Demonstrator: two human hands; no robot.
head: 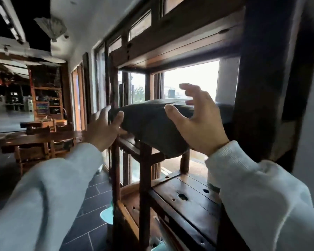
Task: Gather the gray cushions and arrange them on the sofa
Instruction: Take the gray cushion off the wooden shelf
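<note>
A soft, rounded gray cushion (pixel 152 124) of matte fabric lies on a dark, worn wooden shelf (pixel 145 151) in front of a bright window (pixel 190 82). The left hand (pixel 105 127) is spread open at the cushion's left end, and the right hand (pixel 194 120), fingers curled wide apart, hovers at its right side without gripping. Left of the cushion, a wooden table (pixel 38 138) stands on dark floor tiles (pixel 91 205).
</note>
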